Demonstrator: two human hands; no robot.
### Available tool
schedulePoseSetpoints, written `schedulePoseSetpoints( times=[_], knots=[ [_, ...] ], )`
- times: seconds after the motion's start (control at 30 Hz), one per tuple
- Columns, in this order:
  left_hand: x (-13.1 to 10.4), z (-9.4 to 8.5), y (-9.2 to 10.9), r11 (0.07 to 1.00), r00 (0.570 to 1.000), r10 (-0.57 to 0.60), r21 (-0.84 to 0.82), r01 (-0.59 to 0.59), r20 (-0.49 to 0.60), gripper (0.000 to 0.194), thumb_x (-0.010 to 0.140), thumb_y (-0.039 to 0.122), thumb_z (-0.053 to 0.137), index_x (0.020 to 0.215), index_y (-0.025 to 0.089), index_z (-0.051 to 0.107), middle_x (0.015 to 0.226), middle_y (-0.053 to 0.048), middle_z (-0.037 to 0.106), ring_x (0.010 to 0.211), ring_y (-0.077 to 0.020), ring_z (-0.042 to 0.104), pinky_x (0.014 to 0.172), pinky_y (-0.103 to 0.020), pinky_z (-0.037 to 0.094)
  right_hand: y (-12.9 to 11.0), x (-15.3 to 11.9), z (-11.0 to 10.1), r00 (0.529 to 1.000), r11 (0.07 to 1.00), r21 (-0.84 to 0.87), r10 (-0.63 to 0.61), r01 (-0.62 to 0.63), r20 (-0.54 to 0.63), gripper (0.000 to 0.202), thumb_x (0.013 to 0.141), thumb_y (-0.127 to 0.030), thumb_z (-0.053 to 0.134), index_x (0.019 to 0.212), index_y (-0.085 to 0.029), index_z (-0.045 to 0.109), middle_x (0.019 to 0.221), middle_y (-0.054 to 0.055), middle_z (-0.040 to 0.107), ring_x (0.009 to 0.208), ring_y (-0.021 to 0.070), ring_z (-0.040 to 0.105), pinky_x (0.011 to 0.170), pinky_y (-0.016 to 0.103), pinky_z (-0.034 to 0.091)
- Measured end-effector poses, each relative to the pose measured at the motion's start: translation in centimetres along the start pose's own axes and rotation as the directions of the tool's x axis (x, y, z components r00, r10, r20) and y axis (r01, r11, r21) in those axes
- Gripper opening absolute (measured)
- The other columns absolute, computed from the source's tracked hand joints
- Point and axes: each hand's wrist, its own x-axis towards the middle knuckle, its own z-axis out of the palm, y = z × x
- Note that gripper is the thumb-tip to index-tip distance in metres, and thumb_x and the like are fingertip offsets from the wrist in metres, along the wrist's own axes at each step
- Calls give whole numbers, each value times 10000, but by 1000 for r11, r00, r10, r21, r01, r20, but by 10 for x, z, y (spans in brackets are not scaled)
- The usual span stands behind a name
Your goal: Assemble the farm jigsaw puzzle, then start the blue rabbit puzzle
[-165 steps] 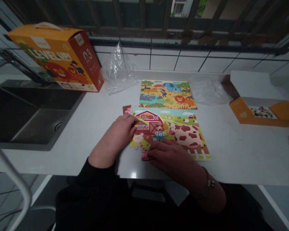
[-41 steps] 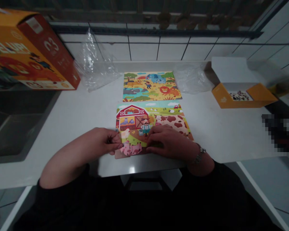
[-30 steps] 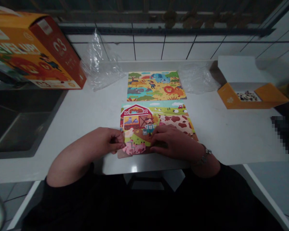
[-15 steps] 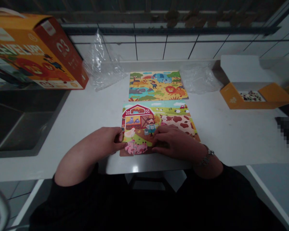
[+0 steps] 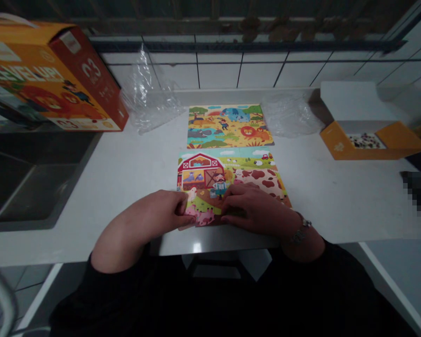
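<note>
A farm puzzle [image 5: 233, 164] with a red barn, a farmer and a brown-spotted cow lies flat on the white counter. At its lower left corner my left hand [image 5: 170, 210] is closed with thumb and fingers on the corner piece with the pink pig, covering much of it. My right hand [image 5: 247, 206] rests on the lower right part of the puzzle, its fingers curled; whether anything is under them is hidden. Just behind lies a savanna puzzle [image 5: 229, 126] with an elephant and lions.
An orange box [image 5: 56, 79] stands at the left beside a dark sink [image 5: 31, 178]. Clear plastic bags [image 5: 150, 98] lie near the tiled wall. At the right, an open orange box [image 5: 342, 145] holds many small pieces. The counter's front edge is close.
My left hand has moved right and slightly down over the corner of the farm puzzle, now covering more of the corner piece. My right hand has hardly moved.
</note>
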Motion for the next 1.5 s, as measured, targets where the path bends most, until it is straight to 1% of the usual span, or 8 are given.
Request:
schedulePoseSetpoints(
  times=[0.1, 0.3, 0.53, 0.7, 0.8, 1.0, 1.3, 1.5],
  knots=[
    [0, 1, -3, 997, 998, 53, -54, -54, -25, 359, 901, 536, 744, 1095, 233, 754, 908, -31, 787, 761, -199, 652, 695, -294, 437, 0, 0, 0, 1000, 1000, -9, -1, 1, -3, 161, 1061, -369, 763, 1031, -213, 786, 1123, 86, 733, 1038, 250, 665, 908, 398, 484],
    [1, 3, -9, 991, 995, 82, -104, -87, -51, 510, 870, 411, 784, 1352, 266, 704, 1043, -38, 818, 838, -223, 707, 738, -297, 461, -1, 0, 0, 1000, 1000, -7, 5, -5, -11, 137, 1045, -345, 783, 1024, -209, 791, 1138, 91, 740, 1054, 257, 670, 930, 415, 494],
    [-2, 2, -4, 972, 993, 114, -209, -107, 19, 239, 893, 421, 769, 1041, 236, 740, 847, 12, 757, 756, -183, 659, 681, -273, 420, -1, 0, 0, 1000, 1000, -1, 0, 0, -6, 150, 1050, -360, 782, 1023, -213, 786, 1123, 83, 733, 1033, 242, 664, 900, 388, 487],
    [-5, 0, 6, 975, 994, 113, -192, -111, -2, 186, 915, 401, 728, 886, 217, 716, 811, 5, 744, 734, -173, 639, 674, -268, 422, 1, 0, 1, 1000, 1000, -2, 3, -3, -5, 142, 1045, -357, 789, 1024, -217, 784, 1126, 75, 736, 1043, 244, 667, 908, 391, 482],
    [-4, 4, 6, 971, 988, 146, -183, -154, -54, 182, 911, 385, 749, 1003, 227, 749, 929, -20, 795, 790, -194, 676, 742, -290, 489, 1, 0, 1, 1000, 1000, -2, 1, -1, -5, 151, 1048, -361, 783, 1029, -211, 786, 1130, 75, 733, 1046, 248, 668, 912, 399, 480],
    [-1, 17, -2, 966, 963, 187, -143, -217, -196, 560, 757, 297, 895, 1287, 235, 725, 1320, -98, 791, 1172, -305, 728, 1030, -388, 563, 1, 0, 0, 1000, 1000, -2, -3, 3, -6, 163, 1059, -370, 767, 1022, -211, 774, 1124, 76, 727, 1040, 243, 661, 908, 396, 478],
    [8, 22, -18, 943, 928, 290, -96, -319, -231, 499, 822, 299, 871, 1306, 260, 755, 1426, -98, 765, 1308, -321, 702, 1192, -466, 524, 1, 0, 1, 1000, 1000, -1, 1, -1, -3, 137, 1047, -354, 775, 1038, -217, 784, 1127, 78, 737, 1044, 246, 664, 924, 401, 479],
    [8, 23, -22, 949, 918, 286, -52, -311, -274, 659, 805, 266, 909, 1435, 252, 715, 1593, -143, 669, 1445, -334, 632, 1276, -504, 460, 0, 0, -1, 1000, 1000, 2, -1, 1, -3, 149, 1056, -361, 764, 1027, -215, 777, 1123, 83, 735, 1025, 244, 664, 906, 397, 482]
  ],
)
